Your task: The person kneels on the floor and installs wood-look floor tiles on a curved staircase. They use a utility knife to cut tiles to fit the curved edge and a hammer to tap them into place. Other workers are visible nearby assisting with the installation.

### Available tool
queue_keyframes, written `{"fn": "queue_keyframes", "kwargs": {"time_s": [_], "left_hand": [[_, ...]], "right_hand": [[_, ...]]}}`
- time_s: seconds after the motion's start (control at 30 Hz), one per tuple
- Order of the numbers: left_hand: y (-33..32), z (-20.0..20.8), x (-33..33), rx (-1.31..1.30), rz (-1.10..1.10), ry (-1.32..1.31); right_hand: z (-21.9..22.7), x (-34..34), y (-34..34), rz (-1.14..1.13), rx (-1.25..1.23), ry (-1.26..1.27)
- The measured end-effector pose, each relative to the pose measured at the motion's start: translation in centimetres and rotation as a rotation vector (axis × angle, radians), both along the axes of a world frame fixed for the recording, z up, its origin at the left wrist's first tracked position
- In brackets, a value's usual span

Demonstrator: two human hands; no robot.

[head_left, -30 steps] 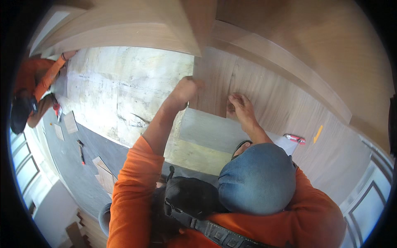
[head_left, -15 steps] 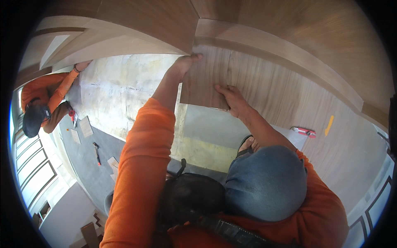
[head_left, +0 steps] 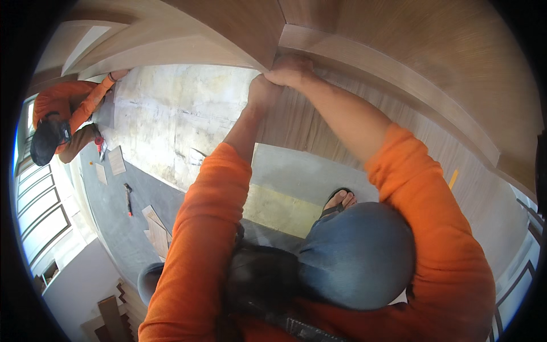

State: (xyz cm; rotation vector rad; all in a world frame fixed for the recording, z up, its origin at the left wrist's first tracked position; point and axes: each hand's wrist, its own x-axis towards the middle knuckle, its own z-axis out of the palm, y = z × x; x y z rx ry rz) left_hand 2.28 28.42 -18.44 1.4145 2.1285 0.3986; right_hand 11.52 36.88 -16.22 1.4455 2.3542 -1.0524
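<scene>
My left hand [head_left: 264,94] is at the left end of a wood-grain plank [head_left: 302,122], beside the lower corner of an upright wooden panel [head_left: 239,28]. Its fingers are mostly hidden behind my right hand [head_left: 291,69], which reaches across and presses into the same corner with its fingers curled. Whether anything lies within that curled hand is hidden. The plank lies along the foot of a wooden baseboard [head_left: 364,68], its front edge next to a grey sheet [head_left: 296,165].
A bare, stained floor [head_left: 171,119] stretches leftward to a crouching co-worker in orange [head_left: 74,114]. A hammer-like tool [head_left: 128,199] and wood offcuts [head_left: 117,161] lie on the grey floor at left. My sandalled foot [head_left: 340,199] stands near the grey sheet. A yellow strip [head_left: 453,179] is at right.
My right hand has left the plank's front edge and moved up and left to the corner, beside my left hand. The left hand has shifted slightly down. The red tool at right is now covered.
</scene>
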Motion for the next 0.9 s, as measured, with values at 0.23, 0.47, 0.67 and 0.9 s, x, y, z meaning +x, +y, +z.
{"fn": "queue_keyframes", "kwargs": {"time_s": [0.23,0.47,0.67,0.9], "left_hand": [[-0.5,-0.8,-0.6,0.095,-0.02,0.032],[0.0,1.4,2.4,0.113,-0.16,0.162],[-6.4,8.6,13.3,0.036,-0.545,0.269],[-9.6,11.4,12.3,-0.081,-0.807,-0.244]], "right_hand": [[1.2,-1.6,0.3,-0.008,-0.139,-0.082],[0.4,1.5,0.9,-0.03,0.015,-0.021],[6.4,16.6,-6.8,-0.252,-0.039,0.053],[9.2,25.0,-17.6,-0.484,-0.294,0.427]]}}
